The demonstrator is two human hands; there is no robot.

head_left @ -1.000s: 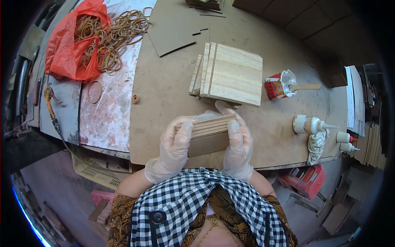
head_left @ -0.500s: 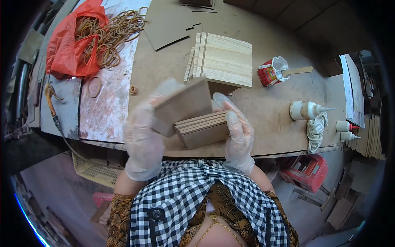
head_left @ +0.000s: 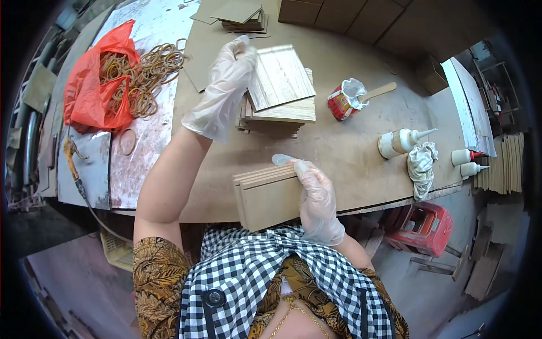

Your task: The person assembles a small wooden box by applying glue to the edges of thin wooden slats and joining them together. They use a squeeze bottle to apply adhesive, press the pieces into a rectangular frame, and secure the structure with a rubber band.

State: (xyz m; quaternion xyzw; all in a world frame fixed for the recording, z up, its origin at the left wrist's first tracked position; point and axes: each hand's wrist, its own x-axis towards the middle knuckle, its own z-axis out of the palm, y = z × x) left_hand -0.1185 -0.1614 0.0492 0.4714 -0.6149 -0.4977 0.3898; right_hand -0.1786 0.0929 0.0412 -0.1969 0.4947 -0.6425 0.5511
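Two hands, three bottles, one red bag, one tub, one rag.

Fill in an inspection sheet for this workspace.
Surface: brown tabletop beside a stained pale board.
Work items: thin wooden panels in hand; tilted panel over a panel stack.
Clutter: red bag, brown loops, red container with stick, large bottle, cloth, two small bottles.
Hands: both gloved; left hand at the tilted panel's edge, grip unclear; right hand holds the thin wooden panels.
Cables: dark cord from a yellowish tool.
Surroundings: red stool near right; brown box-like pile at the far side.
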